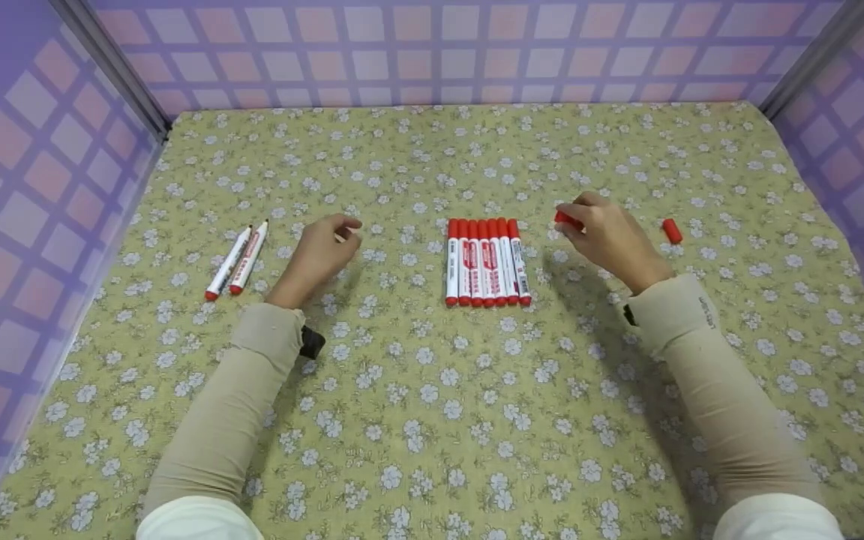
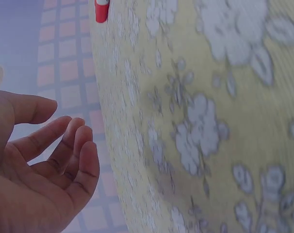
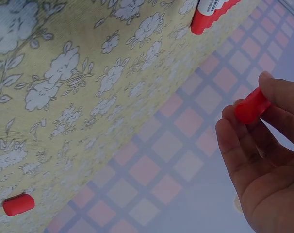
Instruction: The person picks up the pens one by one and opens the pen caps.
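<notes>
In the head view my right hand [image 1: 608, 236] pinches a red marker cap [image 1: 567, 219] above the cloth, right of a row of markers. The right wrist view shows that cap [image 3: 253, 106] between thumb and fingertips. My left hand [image 1: 325, 251] holds nothing; its fingers are loosely bent in the left wrist view. Several white markers with red caps [image 1: 486, 262] lie side by side in the middle. Two uncapped markers [image 1: 250, 257] lie left of my left hand, dark tips pointing away. Another loose red cap [image 1: 672, 231] lies on the cloth to the right of my right hand.
A yellow-green floral cloth [image 1: 432, 420] covers the table. Purple checked panels [image 1: 417, 52] stand along the back and both sides, with grey posts [image 1: 113, 64] at the rear corners.
</notes>
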Demonstrator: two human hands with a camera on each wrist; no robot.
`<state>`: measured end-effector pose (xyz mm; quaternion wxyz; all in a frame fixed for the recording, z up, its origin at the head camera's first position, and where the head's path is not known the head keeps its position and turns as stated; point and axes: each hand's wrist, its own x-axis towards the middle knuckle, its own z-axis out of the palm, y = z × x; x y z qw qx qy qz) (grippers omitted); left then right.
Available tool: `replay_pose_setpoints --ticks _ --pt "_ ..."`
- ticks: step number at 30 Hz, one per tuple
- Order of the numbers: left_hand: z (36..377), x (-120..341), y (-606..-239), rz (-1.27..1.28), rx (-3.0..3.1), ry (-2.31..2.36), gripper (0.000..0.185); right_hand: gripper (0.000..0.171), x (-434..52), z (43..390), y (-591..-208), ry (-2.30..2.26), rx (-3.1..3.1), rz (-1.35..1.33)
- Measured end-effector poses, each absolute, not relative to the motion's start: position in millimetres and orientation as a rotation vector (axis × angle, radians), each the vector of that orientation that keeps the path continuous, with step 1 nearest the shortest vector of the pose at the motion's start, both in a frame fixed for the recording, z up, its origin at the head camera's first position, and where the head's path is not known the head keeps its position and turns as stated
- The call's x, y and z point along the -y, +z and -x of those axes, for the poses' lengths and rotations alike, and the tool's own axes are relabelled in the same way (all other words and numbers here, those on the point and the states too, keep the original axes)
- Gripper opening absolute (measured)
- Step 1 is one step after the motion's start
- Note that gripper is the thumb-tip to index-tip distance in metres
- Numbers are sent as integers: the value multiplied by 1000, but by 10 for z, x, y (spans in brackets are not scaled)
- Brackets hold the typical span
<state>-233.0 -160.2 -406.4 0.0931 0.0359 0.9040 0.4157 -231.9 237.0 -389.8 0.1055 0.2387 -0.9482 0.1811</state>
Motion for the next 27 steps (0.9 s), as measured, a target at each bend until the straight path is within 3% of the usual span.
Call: replay_pose_setpoints --ticks 27 --pt "2291 986 -4128 -255 -2528 1205 38 35 -2814 2461 -3926 725 2918 -357"
